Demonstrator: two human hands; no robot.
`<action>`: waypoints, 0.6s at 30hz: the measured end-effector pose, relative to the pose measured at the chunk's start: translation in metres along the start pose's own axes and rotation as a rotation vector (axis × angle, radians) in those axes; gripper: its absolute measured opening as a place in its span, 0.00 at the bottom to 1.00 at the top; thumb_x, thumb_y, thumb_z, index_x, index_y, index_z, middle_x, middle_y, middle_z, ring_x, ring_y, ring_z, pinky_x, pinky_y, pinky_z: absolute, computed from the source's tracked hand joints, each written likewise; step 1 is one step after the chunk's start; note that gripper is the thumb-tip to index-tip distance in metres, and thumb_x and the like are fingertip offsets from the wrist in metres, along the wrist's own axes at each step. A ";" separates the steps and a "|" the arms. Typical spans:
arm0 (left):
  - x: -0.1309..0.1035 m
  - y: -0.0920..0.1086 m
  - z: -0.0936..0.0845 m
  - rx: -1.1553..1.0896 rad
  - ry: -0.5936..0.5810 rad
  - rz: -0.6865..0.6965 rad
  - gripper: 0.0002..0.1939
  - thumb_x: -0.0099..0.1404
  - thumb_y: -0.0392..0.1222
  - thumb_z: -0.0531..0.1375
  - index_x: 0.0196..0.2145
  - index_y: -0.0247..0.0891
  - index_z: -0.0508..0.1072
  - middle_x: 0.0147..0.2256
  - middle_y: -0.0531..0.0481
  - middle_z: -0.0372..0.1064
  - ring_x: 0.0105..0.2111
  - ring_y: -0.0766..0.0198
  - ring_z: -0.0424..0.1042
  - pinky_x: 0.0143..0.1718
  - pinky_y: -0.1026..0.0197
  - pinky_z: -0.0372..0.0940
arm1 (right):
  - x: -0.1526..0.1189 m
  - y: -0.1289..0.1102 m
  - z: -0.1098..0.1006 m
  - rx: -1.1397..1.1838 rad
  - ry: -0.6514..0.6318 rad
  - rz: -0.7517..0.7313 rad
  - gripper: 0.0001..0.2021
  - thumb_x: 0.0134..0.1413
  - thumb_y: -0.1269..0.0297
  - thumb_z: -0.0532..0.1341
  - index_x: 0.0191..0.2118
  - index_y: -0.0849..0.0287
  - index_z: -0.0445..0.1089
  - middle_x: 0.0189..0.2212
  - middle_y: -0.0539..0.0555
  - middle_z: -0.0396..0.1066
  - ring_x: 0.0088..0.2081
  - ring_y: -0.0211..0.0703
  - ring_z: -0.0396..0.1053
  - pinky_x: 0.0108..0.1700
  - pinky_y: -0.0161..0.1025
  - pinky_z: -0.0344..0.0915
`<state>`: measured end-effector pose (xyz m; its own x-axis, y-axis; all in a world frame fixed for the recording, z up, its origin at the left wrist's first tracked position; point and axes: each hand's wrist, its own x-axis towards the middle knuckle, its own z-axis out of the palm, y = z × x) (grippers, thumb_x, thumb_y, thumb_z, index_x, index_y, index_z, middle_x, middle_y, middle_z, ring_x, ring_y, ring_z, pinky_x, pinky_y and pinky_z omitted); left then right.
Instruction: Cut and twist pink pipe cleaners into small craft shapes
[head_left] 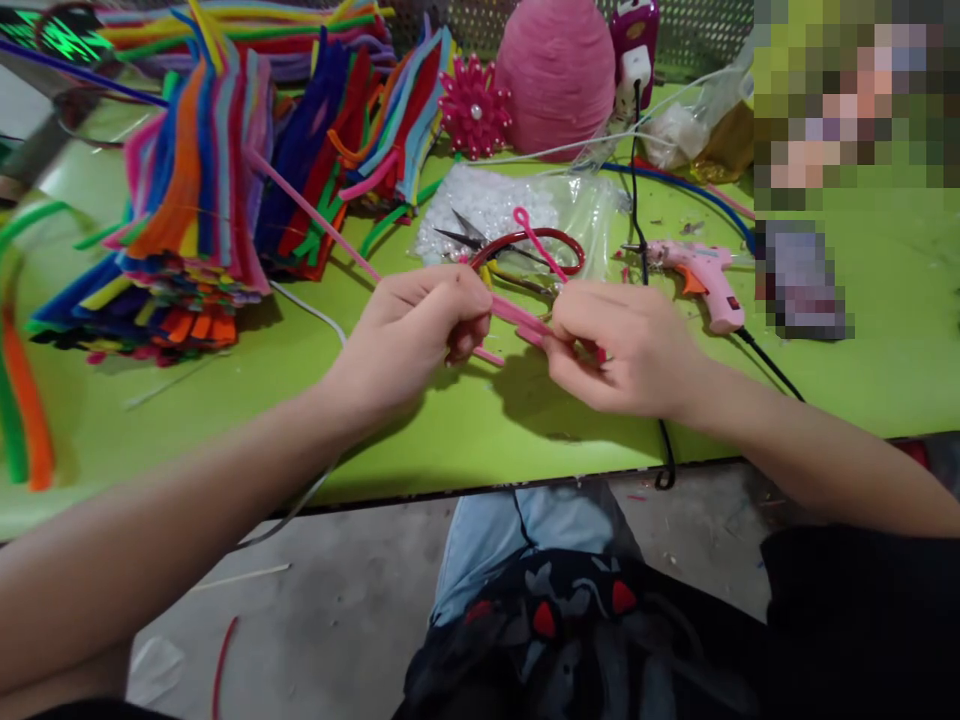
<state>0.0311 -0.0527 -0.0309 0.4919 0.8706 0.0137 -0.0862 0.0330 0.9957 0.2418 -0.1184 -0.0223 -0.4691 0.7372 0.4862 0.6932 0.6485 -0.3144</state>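
Note:
Pink pipe cleaners (517, 315) stretch between my two hands above the green table. My left hand (420, 335) is closed around them, and one long pink strand runs from it up to the left. My right hand (615, 345) pinches the other end, with a darker pink looped pipe cleaner (538, 242) sticking up from it. The fingertips of both hands are partly hidden. Just behind my hands lie scissors with red handles (574, 255) and a clear bag of white beads (495, 195).
Bundles of coloured pipe cleaners (217, 170) fill the left side. A pink flower (474, 108) and a large pink yarn cone (556, 75) stand at the back. At right lie a pink glue gun (701, 275) and a blurred phone-like object (802, 280). A black cord (637, 180) crosses the table.

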 end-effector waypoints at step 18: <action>-0.002 -0.004 -0.006 0.259 -0.286 -0.136 0.20 0.71 0.54 0.65 0.29 0.35 0.73 0.22 0.52 0.71 0.19 0.73 0.67 0.20 0.72 0.63 | -0.001 0.097 -0.080 -0.134 0.032 0.276 0.12 0.62 0.64 0.69 0.48 0.62 0.84 0.34 0.58 0.76 0.34 0.37 0.66 0.37 0.40 0.57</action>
<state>0.0255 -0.0517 -0.0351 0.7083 0.6936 -0.1308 0.1991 -0.0186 0.9798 0.3537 -0.0713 0.0119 -0.2368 0.8744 0.4235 0.8593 0.3919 -0.3286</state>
